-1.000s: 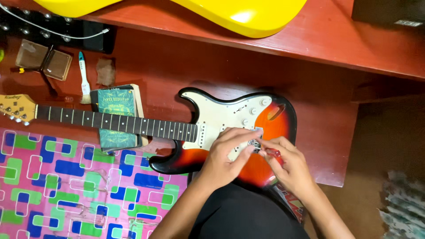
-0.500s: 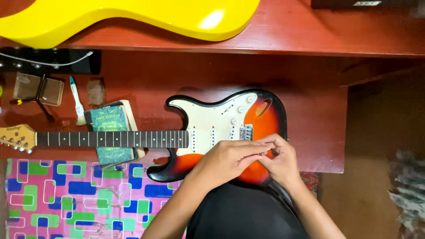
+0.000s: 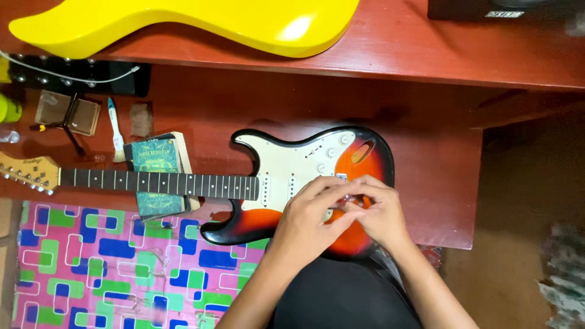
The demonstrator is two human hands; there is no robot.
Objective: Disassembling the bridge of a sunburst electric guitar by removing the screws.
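Left hand (image 3: pixel 308 222) and right hand (image 3: pixel 378 213): fingers (image 3: pixel 341 192) of both curled together and touching over the bridge area of the electric guitar (image 3: pixel 292 183); something small sits pinched between them, too hidden to identify, and how tightly they close cannot be told. Electric guitar: sunburst body, red-orange centre darkening to a black edge, white pickguard with pale knobs, dark fretboard with dot inlays, pale headstock; lies flat on the red-brown desk (image 3: pixel 439 176), body directly beneath the fingers, neck running away to their left. Patterned cloth (image 3: pixel 91 262): pink with blue, green and white squares, below and left of the fingers. Book (image 3: pixel 155 176): rectangular, teal-green cover, under the neck, well left of the fingers. Small brush (image 3: pixel 114 128): pale handle, beyond the book. Yellow guitar body (image 3: pixel 183 27): glossy, on the raised shelf (image 3: pixel 457 49) farthest beyond the fingers.
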